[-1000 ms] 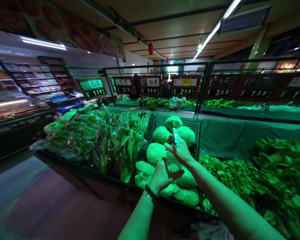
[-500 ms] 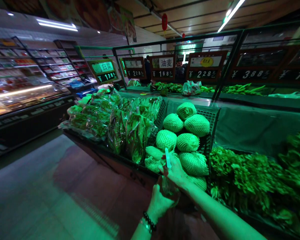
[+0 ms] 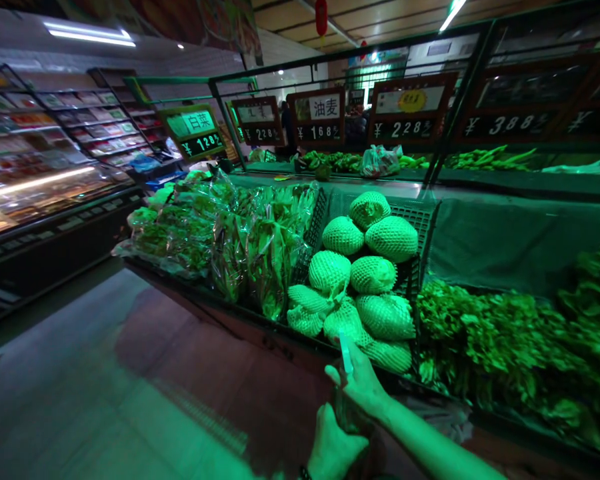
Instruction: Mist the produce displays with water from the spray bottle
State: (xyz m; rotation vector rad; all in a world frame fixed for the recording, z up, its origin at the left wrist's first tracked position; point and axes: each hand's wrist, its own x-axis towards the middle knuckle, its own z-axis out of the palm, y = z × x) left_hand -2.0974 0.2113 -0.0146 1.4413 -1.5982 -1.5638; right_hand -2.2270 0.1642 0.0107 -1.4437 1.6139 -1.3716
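My right hand (image 3: 364, 385) is closed, with a short pale strip (image 3: 347, 353) sticking up from its fingers. Just below it, my left hand (image 3: 333, 443) curls round a dark, partly see-through plastic bag (image 3: 349, 412); what the bag contains is hidden. Both hands are close together, low in front of the display's edge. Behind them, several round vegetables in foam nets (image 3: 344, 320) are piled in a black crate (image 3: 427, 233). A dark beaded bracelet shows on my left wrist at the bottom edge.
Bagged leafy greens (image 3: 273, 260) lie left of the crate, loose leafy greens (image 3: 485, 340) right of it. Price signs (image 3: 316, 117) hang from a rail above. A lit glass counter (image 3: 35, 197) stands at the left, across the tiled floor (image 3: 75, 387).
Both hands have drawn down and back from the netted vegetables, carrying the strip and bag along. One netted vegetable that they covered now shows. The view has tilted slightly downward.
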